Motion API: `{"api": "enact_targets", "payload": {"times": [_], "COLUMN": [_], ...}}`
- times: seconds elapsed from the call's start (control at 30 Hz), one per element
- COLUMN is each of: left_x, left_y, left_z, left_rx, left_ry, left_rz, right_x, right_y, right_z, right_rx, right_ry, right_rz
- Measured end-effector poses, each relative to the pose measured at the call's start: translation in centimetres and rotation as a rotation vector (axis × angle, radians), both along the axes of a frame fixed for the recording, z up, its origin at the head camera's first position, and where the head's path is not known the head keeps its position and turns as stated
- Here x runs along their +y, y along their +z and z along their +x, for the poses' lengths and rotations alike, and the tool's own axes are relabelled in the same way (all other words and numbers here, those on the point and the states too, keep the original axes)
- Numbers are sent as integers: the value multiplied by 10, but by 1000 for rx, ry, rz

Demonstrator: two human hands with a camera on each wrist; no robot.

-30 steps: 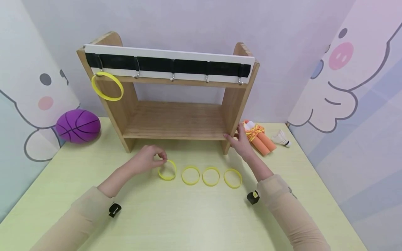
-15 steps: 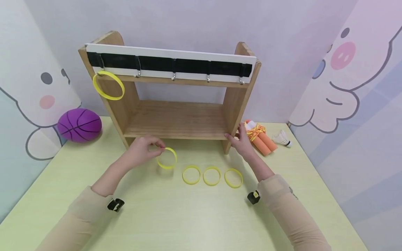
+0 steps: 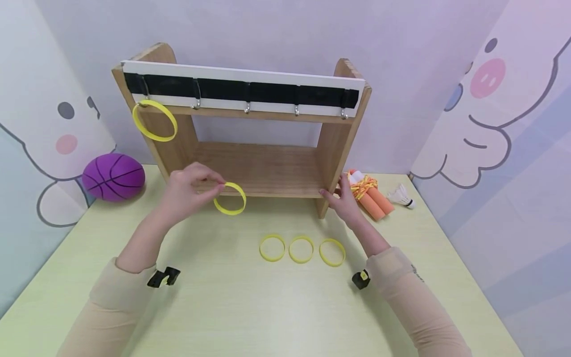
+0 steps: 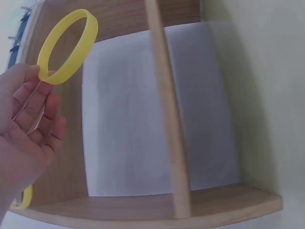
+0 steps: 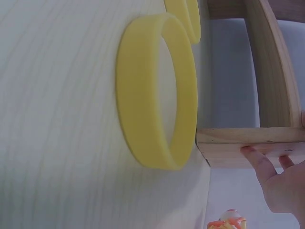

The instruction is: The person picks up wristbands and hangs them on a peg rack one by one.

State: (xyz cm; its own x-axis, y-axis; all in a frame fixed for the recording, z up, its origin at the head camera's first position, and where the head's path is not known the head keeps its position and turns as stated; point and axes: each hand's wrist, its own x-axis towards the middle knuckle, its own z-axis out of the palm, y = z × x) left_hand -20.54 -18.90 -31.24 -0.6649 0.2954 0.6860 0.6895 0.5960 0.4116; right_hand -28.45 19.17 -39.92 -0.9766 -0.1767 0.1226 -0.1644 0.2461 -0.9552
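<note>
The left hand (image 3: 189, 191) pinches a thin yellow rubber-looking ring (image 4: 78, 52) between nearly closed fingers, in front of the pale wooden rack (image 3: 272, 173); at the ring's 3 o'clock, the right hand's (image 3: 344, 204) partly spread fingers grip the rack's side; lifting 1 ring for hanging seems underway; next likely calls for reaching the bare silver metal hook (image 3: 196, 104) at 11 o'clock.

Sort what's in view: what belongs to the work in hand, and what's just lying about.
In the work:
- yellow wristband, pinched by the left hand
- three yellow wristbands on the table
- hung wristband, on the hook rail
- wooden shelf, held by the right hand

Apparently just lying about:
- purple basketball
- orange-handled skipping rope
- shuttlecock
</note>
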Motion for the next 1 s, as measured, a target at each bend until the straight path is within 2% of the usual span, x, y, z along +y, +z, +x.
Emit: {"api": "enact_targets", "payload": {"times": [0.2,0.5,0.63,0.83,1.0], "left_x": [-2,-3,-1,2,-1], "left_y": [28,59,76,96,100], "left_z": [7,11,11,10,1], "left_rx": [45,172,228,247,205], "left_ry": [0,60,97,145,242], "left_rz": [81,257,357,467,491], "right_x": [-1,0,-2,-8,-8], "right_y": [-1,0,7,23,24], "right_z": [-1,-2,3,16,17], "right_rx": [17,14,-6,-14,-17], "right_ry": [3,5,10,19,17], "right_rz": [3,2,-14,-10,-6]}}
